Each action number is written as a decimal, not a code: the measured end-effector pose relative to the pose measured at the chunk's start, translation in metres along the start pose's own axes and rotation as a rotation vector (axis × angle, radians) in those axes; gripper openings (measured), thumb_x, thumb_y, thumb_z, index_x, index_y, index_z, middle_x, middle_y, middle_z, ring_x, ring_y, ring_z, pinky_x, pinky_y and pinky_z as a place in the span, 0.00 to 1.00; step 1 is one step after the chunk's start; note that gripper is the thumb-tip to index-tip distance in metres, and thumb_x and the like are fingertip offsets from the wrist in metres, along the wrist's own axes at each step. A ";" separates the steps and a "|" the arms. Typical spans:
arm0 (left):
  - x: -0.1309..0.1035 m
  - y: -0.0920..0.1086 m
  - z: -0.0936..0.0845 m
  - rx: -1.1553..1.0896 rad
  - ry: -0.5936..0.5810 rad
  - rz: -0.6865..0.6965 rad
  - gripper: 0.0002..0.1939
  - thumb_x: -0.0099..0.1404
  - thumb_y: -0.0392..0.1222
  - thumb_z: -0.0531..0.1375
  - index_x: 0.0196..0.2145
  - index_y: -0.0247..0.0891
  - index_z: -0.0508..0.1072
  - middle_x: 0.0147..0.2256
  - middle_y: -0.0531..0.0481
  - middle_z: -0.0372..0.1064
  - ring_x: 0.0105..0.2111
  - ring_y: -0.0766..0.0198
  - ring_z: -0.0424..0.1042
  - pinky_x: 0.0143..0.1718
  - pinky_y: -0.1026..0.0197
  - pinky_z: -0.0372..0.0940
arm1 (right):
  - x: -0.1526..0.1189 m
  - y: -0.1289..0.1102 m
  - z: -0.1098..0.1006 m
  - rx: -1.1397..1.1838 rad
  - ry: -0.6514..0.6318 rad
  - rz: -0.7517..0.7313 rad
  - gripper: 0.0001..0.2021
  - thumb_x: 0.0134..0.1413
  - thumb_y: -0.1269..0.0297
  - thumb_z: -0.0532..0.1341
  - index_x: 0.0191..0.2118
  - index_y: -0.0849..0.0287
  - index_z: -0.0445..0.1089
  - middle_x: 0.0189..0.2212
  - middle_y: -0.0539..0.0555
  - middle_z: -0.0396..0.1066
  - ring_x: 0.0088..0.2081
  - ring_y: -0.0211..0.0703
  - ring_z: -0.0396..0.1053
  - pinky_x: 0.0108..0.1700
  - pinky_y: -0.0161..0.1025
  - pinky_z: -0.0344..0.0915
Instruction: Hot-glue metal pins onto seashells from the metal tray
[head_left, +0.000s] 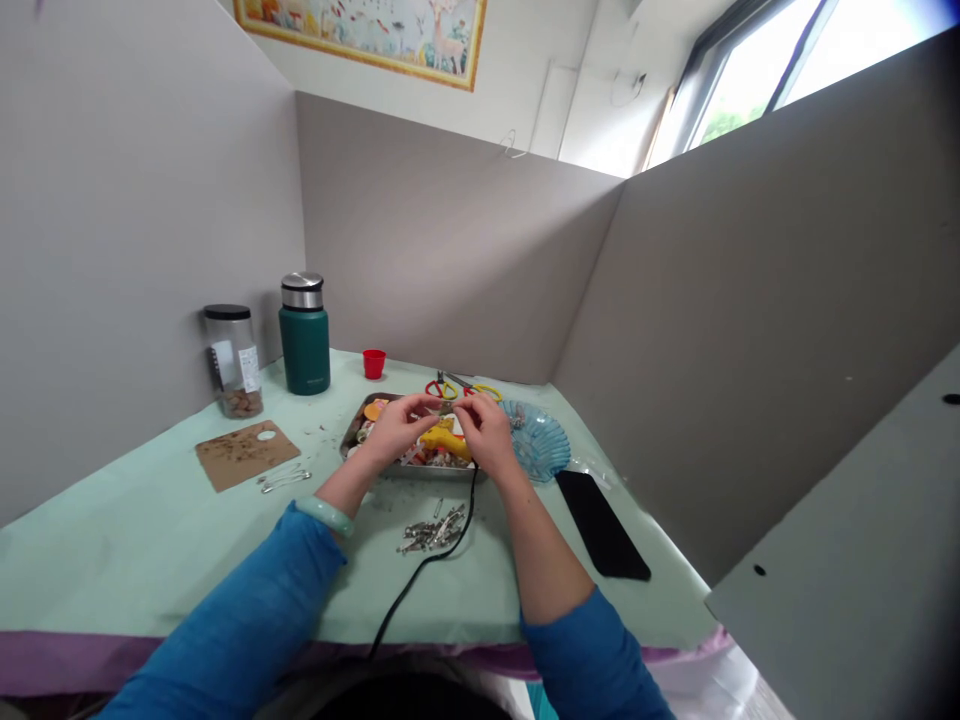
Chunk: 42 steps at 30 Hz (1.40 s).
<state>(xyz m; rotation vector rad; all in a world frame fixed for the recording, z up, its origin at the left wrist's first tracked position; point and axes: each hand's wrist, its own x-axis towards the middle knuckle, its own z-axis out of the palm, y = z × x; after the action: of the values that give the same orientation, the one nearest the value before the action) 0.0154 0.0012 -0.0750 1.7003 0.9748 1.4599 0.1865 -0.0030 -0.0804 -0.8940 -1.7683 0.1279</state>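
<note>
Above the metal tray (346, 440), my left hand (405, 425) and my right hand (484, 430) come close together, fingers pinched. Something small and thin seems to lie between their fingertips, too small to make out. Under them in the tray rests a yellow glue gun (448, 440), its black cord (424, 567) running toward me over the table edge. Small colourful pieces fill the tray around it, partly hidden by my hands. On the cloth nearer me lies a pile of small metal clips (433, 530).
Right of the tray are a blue scalloped plate (544, 440) and a black phone-like slab (602, 525). Behind lie scissors (461, 385) and a red cup (373, 364). Leftward are a green flask (304, 340), a jar (234, 360), a brown card (247, 453) and safety pins (285, 479). Partitions enclose the table.
</note>
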 end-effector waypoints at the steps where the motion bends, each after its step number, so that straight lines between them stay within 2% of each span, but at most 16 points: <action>1: 0.000 0.000 -0.001 0.052 -0.002 0.010 0.10 0.48 0.40 0.67 0.31 0.38 0.79 0.32 0.46 0.75 0.30 0.60 0.70 0.34 0.61 0.64 | 0.000 0.001 0.000 0.000 0.013 0.009 0.09 0.58 0.64 0.54 0.33 0.58 0.71 0.31 0.54 0.68 0.35 0.42 0.64 0.40 0.37 0.61; 4: 0.002 0.002 -0.002 0.127 -0.020 0.028 0.05 0.47 0.39 0.67 0.26 0.39 0.79 0.27 0.48 0.75 0.27 0.61 0.68 0.32 0.62 0.62 | 0.000 0.001 0.000 0.006 0.020 0.051 0.09 0.58 0.63 0.54 0.33 0.57 0.71 0.31 0.53 0.68 0.35 0.42 0.65 0.41 0.38 0.61; 10: 0.003 0.011 0.005 -0.010 -0.095 -0.031 0.13 0.46 0.40 0.68 0.32 0.36 0.79 0.30 0.46 0.76 0.29 0.59 0.71 0.33 0.60 0.65 | -0.001 -0.005 0.005 0.080 -0.047 0.055 0.09 0.57 0.63 0.54 0.32 0.57 0.71 0.30 0.52 0.69 0.32 0.41 0.65 0.37 0.36 0.60; 16: 0.003 0.007 0.001 0.018 -0.033 -0.030 0.14 0.48 0.43 0.67 0.33 0.35 0.78 0.31 0.45 0.75 0.30 0.60 0.71 0.34 0.60 0.65 | -0.002 -0.003 0.012 0.220 -0.082 0.186 0.09 0.55 0.61 0.55 0.31 0.58 0.70 0.27 0.50 0.69 0.29 0.39 0.64 0.34 0.35 0.60; 21: 0.003 0.006 -0.003 0.017 -0.061 -0.031 0.13 0.49 0.45 0.66 0.31 0.33 0.77 0.30 0.46 0.74 0.30 0.62 0.70 0.35 0.61 0.64 | -0.001 -0.002 0.014 0.294 -0.104 0.241 0.08 0.52 0.61 0.57 0.31 0.59 0.70 0.25 0.48 0.67 0.27 0.36 0.61 0.31 0.34 0.58; 23: 0.002 0.008 -0.004 -0.012 -0.077 -0.042 0.14 0.51 0.47 0.65 0.32 0.34 0.77 0.30 0.47 0.74 0.29 0.63 0.69 0.34 0.62 0.64 | -0.001 -0.003 0.014 0.401 -0.125 0.291 0.08 0.51 0.61 0.58 0.30 0.60 0.69 0.23 0.47 0.65 0.25 0.35 0.60 0.29 0.33 0.56; 28: -0.001 0.011 -0.008 -0.122 -0.158 -0.075 0.17 0.53 0.48 0.65 0.39 0.36 0.77 0.31 0.48 0.74 0.27 0.66 0.68 0.32 0.63 0.63 | 0.000 -0.008 0.006 0.849 -0.261 0.488 0.12 0.47 0.56 0.64 0.30 0.60 0.67 0.16 0.43 0.57 0.18 0.30 0.51 0.22 0.30 0.49; 32: -0.003 0.011 -0.007 -0.228 -0.207 -0.095 0.14 0.51 0.45 0.67 0.35 0.36 0.77 0.33 0.48 0.74 0.28 0.66 0.68 0.33 0.63 0.64 | 0.000 -0.010 -0.001 1.098 -0.390 0.593 0.14 0.43 0.58 0.68 0.30 0.61 0.67 0.17 0.42 0.55 0.18 0.27 0.48 0.20 0.28 0.45; 37: -0.005 0.010 -0.005 -0.340 -0.257 -0.134 0.12 0.51 0.43 0.68 0.33 0.36 0.76 0.30 0.50 0.73 0.29 0.66 0.69 0.33 0.64 0.64 | -0.001 -0.007 0.001 1.224 -0.463 0.662 0.13 0.42 0.62 0.70 0.31 0.63 0.68 0.19 0.44 0.56 0.18 0.25 0.47 0.18 0.26 0.42; 42: -0.006 0.008 -0.005 -0.368 -0.234 -0.117 0.10 0.50 0.41 0.68 0.30 0.34 0.74 0.28 0.51 0.71 0.28 0.68 0.69 0.33 0.65 0.63 | -0.002 -0.009 0.004 1.196 -0.446 0.664 0.14 0.41 0.61 0.70 0.31 0.62 0.68 0.20 0.44 0.59 0.18 0.25 0.48 0.18 0.26 0.44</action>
<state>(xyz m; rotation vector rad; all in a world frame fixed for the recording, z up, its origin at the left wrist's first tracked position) 0.0105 -0.0075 -0.0703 1.4772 0.6243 1.2411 0.1788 -0.0094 -0.0792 -0.4955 -1.3067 1.7128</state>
